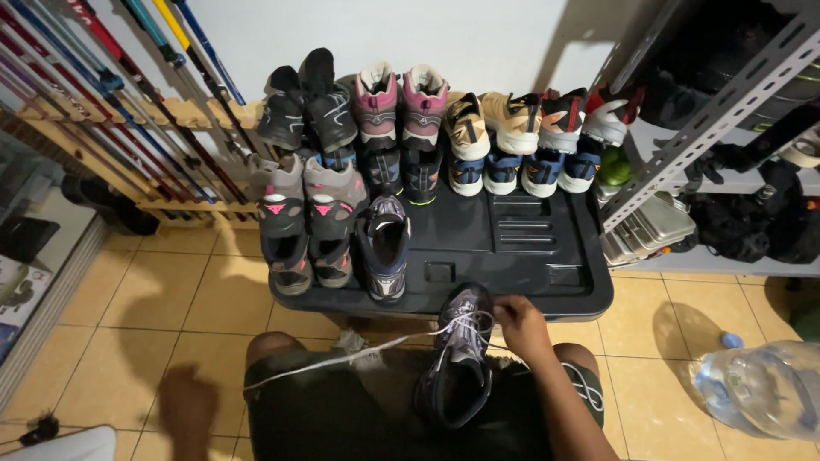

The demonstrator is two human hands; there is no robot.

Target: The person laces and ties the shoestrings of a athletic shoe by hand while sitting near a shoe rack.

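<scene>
Here, lower centre: 1 grey shoe [457,358] braced on lap, right hand [521,329] fingers pinching its white lace [342,360], which the blurred left hand [188,405], grip unclear, pulls taut.

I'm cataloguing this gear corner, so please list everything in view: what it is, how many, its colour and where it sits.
Bin lid: one, black, centre, carrying shoes.
Shoes on lid: about fifteen, grey, pink, tan, blue, red and white, mostly along the wall side.
Lone shoe: one, dark purple-grey, front of lid.
Held shoe: one, grey-purple, on the lap.
Lace: one, white, stretched leftward from the held shoe.
Poles: many, blue, red and yellow, in the wooden rack, left.
Shelving: one, grey metal, right, holding dark gear.
Case: one, silver, low shelf.
Water jug: one, clear, floor right.
Left hand: blurred, pulling the lace.
Right hand: at the held shoe's laces.
</scene>
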